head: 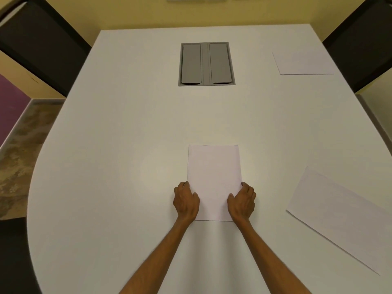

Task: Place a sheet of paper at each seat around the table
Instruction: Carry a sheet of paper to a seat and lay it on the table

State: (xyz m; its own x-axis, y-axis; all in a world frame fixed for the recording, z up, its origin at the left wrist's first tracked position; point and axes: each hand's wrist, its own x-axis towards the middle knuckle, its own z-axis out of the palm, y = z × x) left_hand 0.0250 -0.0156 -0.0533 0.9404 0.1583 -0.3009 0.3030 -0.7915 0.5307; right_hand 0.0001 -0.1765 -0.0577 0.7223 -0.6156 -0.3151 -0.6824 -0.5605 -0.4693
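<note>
A white paper stack [214, 177] lies flat near the middle front of the white table [118, 145]. My left hand [186, 201] grips its left edge near the bottom, fingers curled over the side. My right hand [242, 202] holds the right edge the same way. A single sheet [303, 63] lies at the far right, in front of a dark chair [364, 43]. Another sheet [343, 217] lies slanted at the near right edge of the table.
A grey cable hatch [206, 63] with two lids is set into the table's far middle. A second dark chair [40, 43] stands at the far left. A dark chair part [12, 255] shows at the near left. Yellow walls surround the room.
</note>
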